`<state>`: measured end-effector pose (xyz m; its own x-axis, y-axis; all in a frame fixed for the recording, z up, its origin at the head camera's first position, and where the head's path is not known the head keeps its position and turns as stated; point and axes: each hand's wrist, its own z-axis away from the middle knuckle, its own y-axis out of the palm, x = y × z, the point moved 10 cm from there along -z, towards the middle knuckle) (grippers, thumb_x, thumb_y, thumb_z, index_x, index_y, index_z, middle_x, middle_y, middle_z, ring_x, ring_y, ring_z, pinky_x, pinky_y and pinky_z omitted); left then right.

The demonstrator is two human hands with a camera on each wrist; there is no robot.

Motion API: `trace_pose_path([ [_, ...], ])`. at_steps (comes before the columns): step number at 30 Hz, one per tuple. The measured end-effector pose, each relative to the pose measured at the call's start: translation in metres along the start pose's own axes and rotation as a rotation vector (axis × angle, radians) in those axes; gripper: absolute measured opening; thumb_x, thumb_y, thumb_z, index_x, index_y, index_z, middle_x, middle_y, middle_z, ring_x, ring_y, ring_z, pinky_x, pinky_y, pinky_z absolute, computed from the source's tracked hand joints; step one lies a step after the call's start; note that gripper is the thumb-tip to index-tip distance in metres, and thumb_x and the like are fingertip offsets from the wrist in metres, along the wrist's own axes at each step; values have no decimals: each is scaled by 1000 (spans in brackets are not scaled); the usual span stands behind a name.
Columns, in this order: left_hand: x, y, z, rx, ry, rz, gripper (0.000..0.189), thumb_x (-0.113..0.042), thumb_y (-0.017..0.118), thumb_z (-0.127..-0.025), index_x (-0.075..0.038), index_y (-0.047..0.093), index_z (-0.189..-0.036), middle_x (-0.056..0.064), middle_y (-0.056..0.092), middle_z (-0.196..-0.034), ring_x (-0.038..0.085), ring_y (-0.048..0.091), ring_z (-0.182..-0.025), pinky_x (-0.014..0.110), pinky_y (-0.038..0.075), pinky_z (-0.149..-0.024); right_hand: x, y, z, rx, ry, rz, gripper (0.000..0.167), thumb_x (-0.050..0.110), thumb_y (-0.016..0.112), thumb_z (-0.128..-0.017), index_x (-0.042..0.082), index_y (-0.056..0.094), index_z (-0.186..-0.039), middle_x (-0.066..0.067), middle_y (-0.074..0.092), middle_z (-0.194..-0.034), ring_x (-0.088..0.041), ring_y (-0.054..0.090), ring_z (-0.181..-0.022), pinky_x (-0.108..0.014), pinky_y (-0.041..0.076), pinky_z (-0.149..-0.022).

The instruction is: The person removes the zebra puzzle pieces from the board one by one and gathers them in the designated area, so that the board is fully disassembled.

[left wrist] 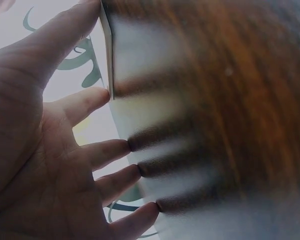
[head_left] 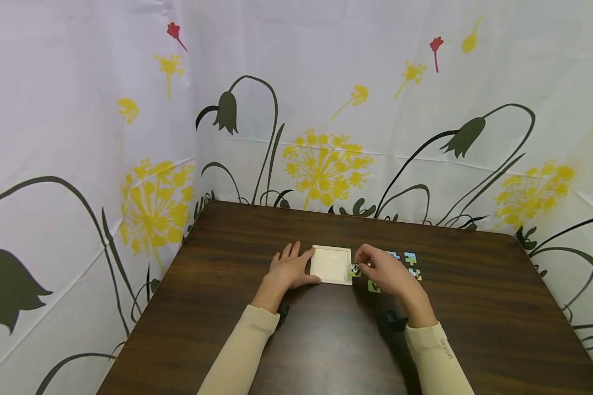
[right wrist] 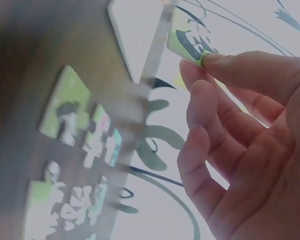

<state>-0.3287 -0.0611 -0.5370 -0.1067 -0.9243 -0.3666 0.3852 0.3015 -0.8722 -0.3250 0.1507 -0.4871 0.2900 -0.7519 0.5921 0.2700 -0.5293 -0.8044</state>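
Note:
A jigsaw puzzle piece (right wrist: 190,37), green with black and white markings, is pinched between thumb and fingertips of my right hand (head_left: 387,272). It is held up off the table, overlapping the right edge of the square wooden puzzle tray (head_left: 331,265) in the head view. The pale tray shows a bare floor inside a raised rim. My left hand (head_left: 290,269) lies at its left side with fingers spread, thumb and index finger touching the edge. In the left wrist view the other fingertips (left wrist: 149,210) rest on the tabletop.
Several loose puzzle pieces (head_left: 410,258) lie right of the tray, partly behind my right hand; one green piece (head_left: 373,287) is nearest me. The dark wooden table (head_left: 474,307) meets a white curtain (head_left: 296,66) printed with flowers at the back and sides.

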Motion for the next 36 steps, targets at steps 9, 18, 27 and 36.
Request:
trace_pose_path([
  [9,1,3,2,1,4,9,90,-58,75,-97,-29,33,-172,16,15,-181,40,13,-169,66,17,-133,-1,-26,19,-16,4,-76,10,13,64,-108,14,68,-118,-6,74,-111,-20,68,-92,-37,55,-79],
  [18,-2,2,2,-4,8,9,90,-58,75,-97,-29,33,-171,16,15,-181,39,13,-169,66,17,-133,-24,-50,33,2,31,-93,15,12,64,-108,7,70,-120,-10,73,-114,-21,66,-95,-38,55,-80],
  [27,0,4,2,-1,4,13,90,-57,76,-97,-29,34,-171,16,16,-181,40,13,-169,66,16,-133,-64,-59,50,63,89,-147,19,9,64,-106,-3,68,-120,-15,74,-108,-28,68,-94,-37,56,-77],
  [36,0,-2,1,3,6,21,88,-56,74,-99,-29,32,-172,16,13,-182,39,12,-169,65,14,-134,-101,-59,66,146,173,-161,14,9,66,-104,-4,70,-107,-13,72,-101,-21,61,-92,-36,53,-81],
])
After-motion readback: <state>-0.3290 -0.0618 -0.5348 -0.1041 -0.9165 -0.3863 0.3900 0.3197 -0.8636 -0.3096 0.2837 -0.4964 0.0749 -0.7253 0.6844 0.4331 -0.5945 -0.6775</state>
